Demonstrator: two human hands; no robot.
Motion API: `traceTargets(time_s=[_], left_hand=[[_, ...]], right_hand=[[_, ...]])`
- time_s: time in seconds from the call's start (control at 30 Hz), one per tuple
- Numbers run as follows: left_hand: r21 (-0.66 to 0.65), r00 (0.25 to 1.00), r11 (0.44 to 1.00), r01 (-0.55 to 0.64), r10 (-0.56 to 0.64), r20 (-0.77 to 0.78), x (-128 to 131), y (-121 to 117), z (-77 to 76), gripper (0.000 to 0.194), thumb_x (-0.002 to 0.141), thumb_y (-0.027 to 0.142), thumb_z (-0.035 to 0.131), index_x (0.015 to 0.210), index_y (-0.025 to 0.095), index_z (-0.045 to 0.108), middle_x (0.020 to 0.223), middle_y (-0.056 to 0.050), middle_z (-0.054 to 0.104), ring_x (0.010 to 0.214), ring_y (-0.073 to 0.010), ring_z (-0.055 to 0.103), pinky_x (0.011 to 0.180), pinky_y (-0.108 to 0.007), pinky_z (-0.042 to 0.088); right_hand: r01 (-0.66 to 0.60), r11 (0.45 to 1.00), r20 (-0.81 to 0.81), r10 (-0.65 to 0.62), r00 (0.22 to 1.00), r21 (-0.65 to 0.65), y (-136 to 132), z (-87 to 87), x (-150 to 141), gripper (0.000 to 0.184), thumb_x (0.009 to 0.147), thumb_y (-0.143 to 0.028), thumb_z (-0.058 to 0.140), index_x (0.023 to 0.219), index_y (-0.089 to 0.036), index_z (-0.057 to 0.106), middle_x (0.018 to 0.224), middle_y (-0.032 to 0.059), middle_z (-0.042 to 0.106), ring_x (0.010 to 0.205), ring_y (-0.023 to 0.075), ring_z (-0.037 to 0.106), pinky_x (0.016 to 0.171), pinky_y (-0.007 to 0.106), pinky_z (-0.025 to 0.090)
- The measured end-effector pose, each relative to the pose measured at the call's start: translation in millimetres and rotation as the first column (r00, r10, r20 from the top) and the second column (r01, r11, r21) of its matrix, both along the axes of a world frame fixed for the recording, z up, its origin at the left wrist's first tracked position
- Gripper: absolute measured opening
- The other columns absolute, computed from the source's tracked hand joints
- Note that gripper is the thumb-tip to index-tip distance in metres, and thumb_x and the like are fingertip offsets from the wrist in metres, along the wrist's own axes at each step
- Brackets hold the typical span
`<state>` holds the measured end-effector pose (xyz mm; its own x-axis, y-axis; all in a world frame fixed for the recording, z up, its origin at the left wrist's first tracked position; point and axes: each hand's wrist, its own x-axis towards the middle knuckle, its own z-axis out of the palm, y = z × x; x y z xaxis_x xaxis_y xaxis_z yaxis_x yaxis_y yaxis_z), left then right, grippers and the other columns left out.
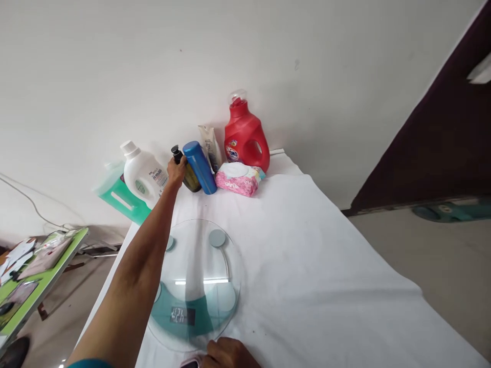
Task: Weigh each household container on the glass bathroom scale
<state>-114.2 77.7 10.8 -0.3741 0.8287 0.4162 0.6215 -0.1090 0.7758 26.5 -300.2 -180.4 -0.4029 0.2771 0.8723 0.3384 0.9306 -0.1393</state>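
My left hand (177, 171) reaches to the back of the table, its fingers closed round the neck of a dark olive bottle (191, 179) with a black top. Right beside that bottle leans a blue cylindrical bottle (200, 166). A white jug-shaped bottle (142, 171) stands to the hand's left. Below my left forearm lies a round glass scale (199, 266) with a lit display, its digits blurred. My right hand (228, 353) is curled shut at the scale's near edge, next to a pink-edged dark object (191, 363) cut off by the frame. What its fingers hold is hidden.
At the back stand a red detergent bottle (249, 130), a whitish tube (210, 145) and a pink wipes pack (238, 180). A green jug (123, 197) tilts at the left edge of the white-covered table (307, 266). A green desk (42, 281) stands left; a wall rises behind.
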Motion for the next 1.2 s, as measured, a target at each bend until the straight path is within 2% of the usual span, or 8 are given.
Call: traceTargets(time_s=[0.1,0.23,0.4,0.53,0.7,1.0,1.1,1.2], left_hand=[[0.004,0.997,0.999,-0.044,0.044,-0.060,1,-13,-2.4,0.028,0.086,0.046,0.068,0.083,0.018,0.061,0.091,-0.012,0.070,0.097,-0.0295,0.065,0.091,-0.042,0.050],[0.134,0.986,0.987,-0.085,0.103,-0.132,-9,-53,3.4,0.036,0.089,0.051,0.066,0.076,0.020,0.056,0.078,-0.006,0.061,0.080,-0.0226,0.061,0.082,-0.037,0.048],[0.282,0.986,0.955,0.093,-0.049,-0.159,-30,-130,31.0,0.046,0.088,0.062,0.067,0.075,0.020,0.057,0.068,0.000,0.051,0.065,-0.0146,0.051,0.064,-0.028,0.044],[0.206,0.978,0.960,0.192,-0.169,-0.125,-32,-204,38.4,0.046,0.087,0.062,0.069,0.077,0.018,0.064,0.071,-0.001,0.057,0.067,-0.0146,0.054,0.063,-0.027,0.046],[0.052,0.977,0.976,0.209,-0.211,0.039,-21,-275,19.4,0.045,0.083,0.060,0.074,0.086,0.014,0.074,0.078,-0.004,0.067,0.072,-0.0169,0.061,0.066,-0.027,0.050],[0.064,0.958,0.956,0.286,-0.286,-0.005,-12,-313,7.2,0.040,0.089,0.057,0.071,0.101,0.019,0.076,0.102,-0.008,0.075,0.093,-0.0222,0.069,0.081,-0.031,0.053],[0.098,0.959,0.955,0.279,-0.273,-0.073,-21,-322,1.5,0.048,0.093,0.064,0.062,0.116,0.023,0.073,0.119,-0.009,0.072,0.102,-0.0238,0.069,0.085,-0.034,0.055],[0.150,0.974,0.963,0.223,-0.227,0.012,-37,-329,-12.2,0.054,0.097,0.068,0.052,0.123,0.024,0.069,0.124,-0.011,0.070,0.100,-0.0225,0.071,0.082,-0.034,0.056]], right_hand=[[-0.009,0.999,-0.017,0.010,1.000,0.030,-1,8.0,2,0.046,0.099,-0.027,0.065,0.059,-0.022,0.043,0.046,-0.0054,0.046,0.043,0.0116,0.037,0.043,0.032,0.015],[-0.027,1.000,-0.054,0.027,0.998,0.002,-5,27.4,13,0.042,0.093,-0.021,0.062,0.056,-0.022,0.041,0.047,-0.0035,0.043,0.044,0.0125,0.036,0.047,0.032,0.016],[-0.127,0.987,0.170,0.142,0.975,-0.097,-7,44.7,29,0.029,0.088,-0.020,0.068,0.067,-0.021,0.048,0.058,-0.0033,0.052,0.053,0.0128,0.044,0.052,0.030,0.022],[-0.150,0.983,0.187,0.169,0.968,-0.107,-5,48.8,34,0.028,0.092,-0.015,0.064,0.069,-0.020,0.050,0.061,-0.0029,0.054,0.056,0.0130,0.044,0.054,0.033,0.021],[-0.154,0.987,0.152,0.160,0.975,-0.054,-4,48.6,32,0.033,0.097,-0.012,0.058,0.065,-0.019,0.051,0.060,-0.0028,0.053,0.056,0.0124,0.040,0.057,0.033,0.023],[-0.151,0.986,0.110,0.159,0.981,-0.070,-3,50.0,30,0.041,0.103,-0.011,0.048,0.063,-0.019,0.053,0.059,-0.0023,0.050,0.056,0.0131,0.036,0.057,0.033,0.024],[-0.140,0.988,0.096,0.146,0.985,-0.062,-3,49.7,29,0.043,0.103,-0.012,0.048,0.061,-0.019,0.053,0.058,-0.0022,0.050,0.056,0.0130,0.035,0.056,0.033,0.025],[-0.133,0.989,0.098,0.138,0.986,-0.062,-3,47.5,29,0.043,0.104,-0.014,0.048,0.062,-0.018,0.054,0.058,-0.0018,0.051,0.056,0.0128,0.037,0.056,0.032,0.027]])
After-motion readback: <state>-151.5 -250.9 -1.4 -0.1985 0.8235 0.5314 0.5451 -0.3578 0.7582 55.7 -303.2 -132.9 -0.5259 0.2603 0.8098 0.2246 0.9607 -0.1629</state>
